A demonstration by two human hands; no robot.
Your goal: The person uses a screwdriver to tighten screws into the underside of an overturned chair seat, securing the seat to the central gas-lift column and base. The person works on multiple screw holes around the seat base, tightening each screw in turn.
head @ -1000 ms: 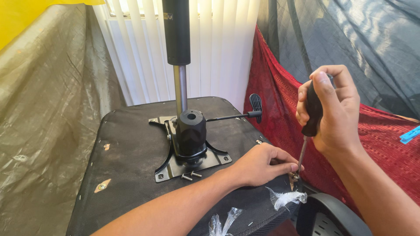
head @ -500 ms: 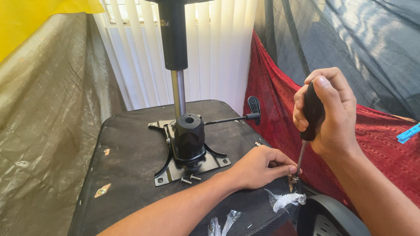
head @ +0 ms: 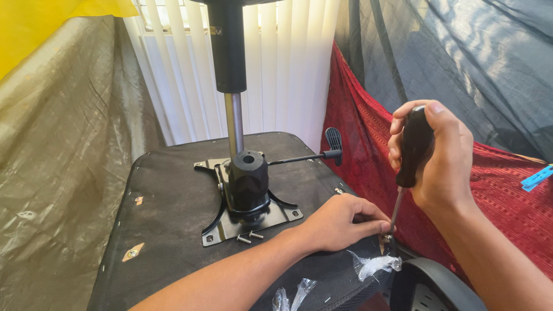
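Right hand [head: 438,158] clamped around the black screwdriver [head: 410,155], shaft pointing down to a screw [head: 385,238] at the upturned chair seat [head: 173,213] edge. Left hand [head: 343,222] just below, fingertips pinched together at that tip. Two loose screws [head: 249,236] lie left of it.

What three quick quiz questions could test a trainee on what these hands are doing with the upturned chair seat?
1. True or false: the right hand grips a screwdriver by its black handle.
2. Where do the left hand's fingers rest: (a) at the screwdriver's tip by the seat edge, (b) on the lever, (c) on the gas cylinder?
3. What small loose parts lie beside the black mounting plate on the seat underside?

Key: 1 true. 2 (a). 3 two screws.
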